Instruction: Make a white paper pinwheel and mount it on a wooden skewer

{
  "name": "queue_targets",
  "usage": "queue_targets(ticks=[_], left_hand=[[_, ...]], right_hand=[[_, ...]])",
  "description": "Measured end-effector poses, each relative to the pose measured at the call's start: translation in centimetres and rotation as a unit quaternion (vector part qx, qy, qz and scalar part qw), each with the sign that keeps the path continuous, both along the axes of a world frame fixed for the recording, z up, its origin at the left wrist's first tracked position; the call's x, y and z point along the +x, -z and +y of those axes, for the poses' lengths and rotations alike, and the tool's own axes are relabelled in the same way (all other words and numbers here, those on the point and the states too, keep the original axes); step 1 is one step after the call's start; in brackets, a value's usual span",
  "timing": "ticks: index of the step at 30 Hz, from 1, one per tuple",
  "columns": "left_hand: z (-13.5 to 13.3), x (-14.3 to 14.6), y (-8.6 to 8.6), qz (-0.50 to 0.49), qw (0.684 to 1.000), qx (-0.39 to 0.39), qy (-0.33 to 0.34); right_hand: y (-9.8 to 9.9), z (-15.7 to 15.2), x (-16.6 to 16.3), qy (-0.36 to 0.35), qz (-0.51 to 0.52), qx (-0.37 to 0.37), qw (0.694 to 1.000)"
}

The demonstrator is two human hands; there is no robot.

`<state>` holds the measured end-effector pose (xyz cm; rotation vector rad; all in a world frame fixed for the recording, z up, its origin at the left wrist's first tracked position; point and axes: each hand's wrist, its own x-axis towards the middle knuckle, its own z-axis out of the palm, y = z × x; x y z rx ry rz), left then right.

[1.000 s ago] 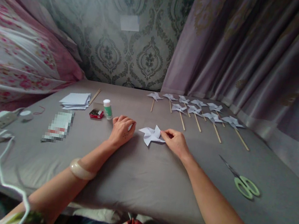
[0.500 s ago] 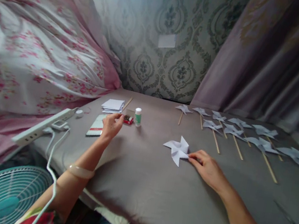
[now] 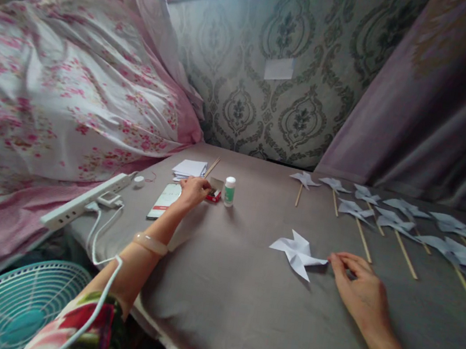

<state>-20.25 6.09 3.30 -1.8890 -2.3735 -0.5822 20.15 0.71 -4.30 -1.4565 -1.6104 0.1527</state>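
and your right hand (image 3: 359, 289) is pinching the white paper pinwheel (image 3: 296, 256) by the tip of one blade, thumb and forefinger closing together on it. the pinwheel is lying to the left of that grip on the gray surface (image 3: 219, 290), the held blade pointing straight at your fingertips, the other blades fanning away from you. no stick is showing on this one.

over on the other side, your left hand (image 3: 195, 192) is hovering right at the small red box (image 3: 213, 196), fingers bending down by its left end. whether that grip is standing apart, together or clamping on something, i cannot tell; the hand itself is hiding it.

here's what is counting in space: the box is sitting just to the right of your left fingertips, while your right hand is staying well apart from it, so the left is plainly the nearer. the box's long axis is partly hiding too, so no call there. a bottle (image 3: 229, 193) is standing upright just beside the box. past your left hand, sticks (image 3: 213, 166) are lying next to the paper stack (image 3: 190, 168), their length running away from you and slightly right.
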Motion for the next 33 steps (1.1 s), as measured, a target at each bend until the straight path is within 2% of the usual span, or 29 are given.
queue_targets(ticks=[6, 13, 20, 26, 33], left_hand=[[0.4, -0.4, -0.2, 0.072, 0.996, -0.043, 0.036], [1.5, -0.6, -0.5, 0.099, 0.987, -0.108, 0.072], [1.9, -1.0, -0.8, 0.094, 0.984, -0.136, 0.066], [2.2, -0.2, -1.2, 0.093, 0.984, -0.139, 0.063], [2.9, 0.1, -0.7, 0.049, 0.989, -0.133, 0.042]], right_hand=[[0.2, 0.1, 0.4, 0.029, 0.02, -0.014, 0.999], [0.3, 0.1, 0.3, 0.019, 0.021, -0.019, 0.999], [0.4, 0.2, 0.1, 0.017, 0.018, -0.016, 1.0], [0.4, 0.0, 0.0, 0.0, 0.018, -0.022, 1.0], [0.4, 0.1, -0.1, 0.001, 0.019, -0.019, 1.0]])
